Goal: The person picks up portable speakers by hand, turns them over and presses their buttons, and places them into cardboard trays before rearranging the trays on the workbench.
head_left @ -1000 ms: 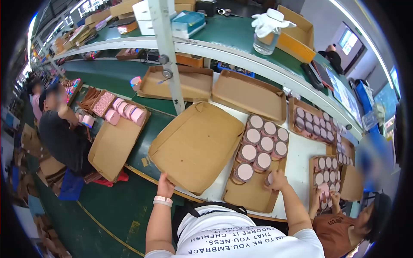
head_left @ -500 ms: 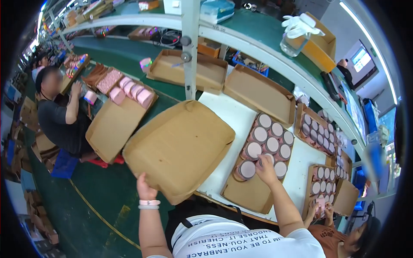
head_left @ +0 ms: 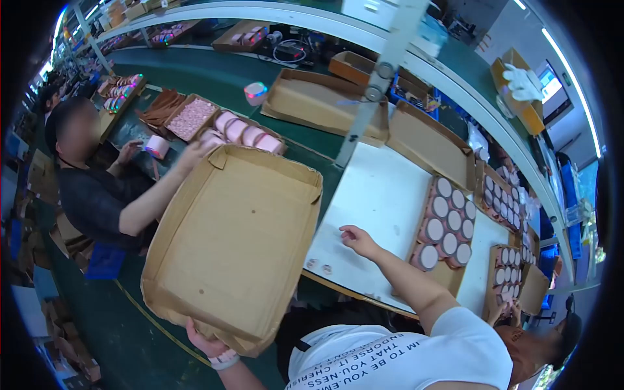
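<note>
My left hand (head_left: 205, 339) grips the lower edge of a shallow cardboard tray (head_left: 240, 240), which is tilted up with its bare inside facing me. My right hand (head_left: 357, 240) hovers over the white tabletop (head_left: 370, 195), fingers apart and holding nothing. To its right, a cardboard tray (head_left: 448, 276) carries several pink cylinders with pale round tops (head_left: 435, 229) in rows. Some small clear round bits (head_left: 318, 265) lie near the table's front edge.
On the left, a co-worker (head_left: 91, 182) reaches toward a tray of pink cylinders (head_left: 250, 134). Another person (head_left: 539, 338) handles a filled tray (head_left: 504, 276) at right. A metal post (head_left: 380, 84) rises beyond the table, with cardboard trays (head_left: 429, 143) behind.
My right hand has let go of a cylinder and moved left, away from the filled tray. The tray in my left hand has swung left and more upright. The left co-worker's arm has reached out.
</note>
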`<state>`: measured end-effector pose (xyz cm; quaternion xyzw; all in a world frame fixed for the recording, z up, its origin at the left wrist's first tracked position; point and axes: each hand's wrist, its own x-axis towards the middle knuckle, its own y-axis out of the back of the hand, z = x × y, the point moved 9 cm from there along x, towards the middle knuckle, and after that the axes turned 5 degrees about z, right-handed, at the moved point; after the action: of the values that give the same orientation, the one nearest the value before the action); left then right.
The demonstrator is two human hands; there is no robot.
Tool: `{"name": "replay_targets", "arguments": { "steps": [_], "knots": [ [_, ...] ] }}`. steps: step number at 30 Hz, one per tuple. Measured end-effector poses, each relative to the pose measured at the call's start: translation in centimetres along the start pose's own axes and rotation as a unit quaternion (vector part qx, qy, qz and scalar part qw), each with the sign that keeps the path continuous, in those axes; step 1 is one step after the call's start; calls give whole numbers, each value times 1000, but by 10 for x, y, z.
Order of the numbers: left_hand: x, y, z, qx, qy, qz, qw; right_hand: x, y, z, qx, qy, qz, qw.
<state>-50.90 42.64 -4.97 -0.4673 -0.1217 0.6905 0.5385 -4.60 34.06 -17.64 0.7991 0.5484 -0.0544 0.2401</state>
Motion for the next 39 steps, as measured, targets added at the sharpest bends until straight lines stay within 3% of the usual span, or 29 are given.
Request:
{"name": "replay_targets", "arguments": {
  "steps": [1,3,5,9,13,18,21,22,23,27,33,35,39],
  "knots": [
    [4,-1,6,-24,12,8,1000,22,-21,-11,0,2,0,1000],
    [23,12,12,-18,15,-3,1000,62,-72,-21,32,-102,-30,994],
    [39,5,16,-13,15,-18,1000,85,-115,-90,122,72,-41,989],
    [59,-26,30,-23,-3,-39,999,129,-171,-117,184,79,-38,979],
    [81,-32,39,-55,-8,-45,997,172,-223,-112,263,71,-36,961],
    [109,-17,42,-48,-25,25,998,218,-263,-62,363,47,-18,931],
    [118,-25,38,-45,-30,37,998,233,-237,-30,393,42,6,919],
    [119,-34,34,-53,-12,14,998,222,-201,4,183,-14,126,975],
    [121,-42,31,-60,6,-9,998,176,-157,-56,-38,-73,237,968],
    [140,-48,14,-47,25,-5,999,138,-96,-66,-106,-43,293,949],
    [178,-41,-39,-49,64,30,996,88,-44,-58,-161,-91,276,943],
    [186,-35,-70,-106,115,70,985,75,-34,-44,-159,-95,278,943],
    [199,-44,-103,-125,141,30,982,38,-11,-22,-141,-102,316,933]
  ]
}}
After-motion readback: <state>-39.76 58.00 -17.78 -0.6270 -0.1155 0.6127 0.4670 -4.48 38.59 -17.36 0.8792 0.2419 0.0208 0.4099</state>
